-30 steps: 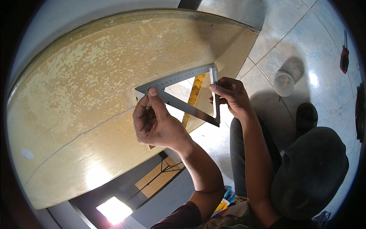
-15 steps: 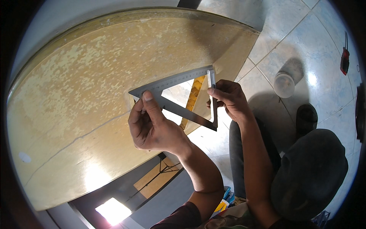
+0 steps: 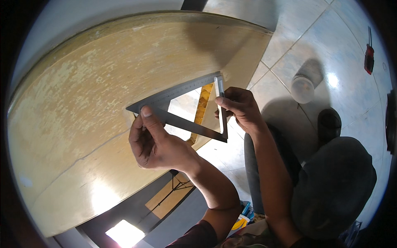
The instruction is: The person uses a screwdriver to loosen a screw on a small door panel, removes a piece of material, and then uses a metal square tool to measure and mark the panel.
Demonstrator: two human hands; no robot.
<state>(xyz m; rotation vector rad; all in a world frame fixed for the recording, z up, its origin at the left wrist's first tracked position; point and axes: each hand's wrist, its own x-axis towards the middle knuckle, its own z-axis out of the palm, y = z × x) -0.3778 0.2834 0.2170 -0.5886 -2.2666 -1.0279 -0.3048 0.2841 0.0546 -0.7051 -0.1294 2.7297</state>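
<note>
A grey metal triangular square (image 3: 182,88) with a ruled edge and a pale, thicker edge at its right lies over a cut-out in a worn yellowish door-like panel (image 3: 99,82). My left hand (image 3: 163,142) pinches the square's pointed left corner between thumb and fingers. On the thick edge, my right hand (image 3: 242,109) grips with thumb and fingers. Through the square's open middle, a rough orange-brown inner edge (image 3: 202,105) of the cut-out and pale floor show. Whether the square lies flat against the panel, I cannot tell.
A tiled floor (image 3: 285,49) spreads to the right. On it stand a whitish round container (image 3: 302,89) and, farther right, a red-handled screwdriver (image 3: 369,60). A dark-clad knee (image 3: 333,186) is at lower right. A bright lamp (image 3: 125,234) glows at lower left beside a stand (image 3: 167,192).
The square and both my hands sit slightly farther left in the picture, while the panel and floor have shifted left too. Both hands keep their hold on the square.
</note>
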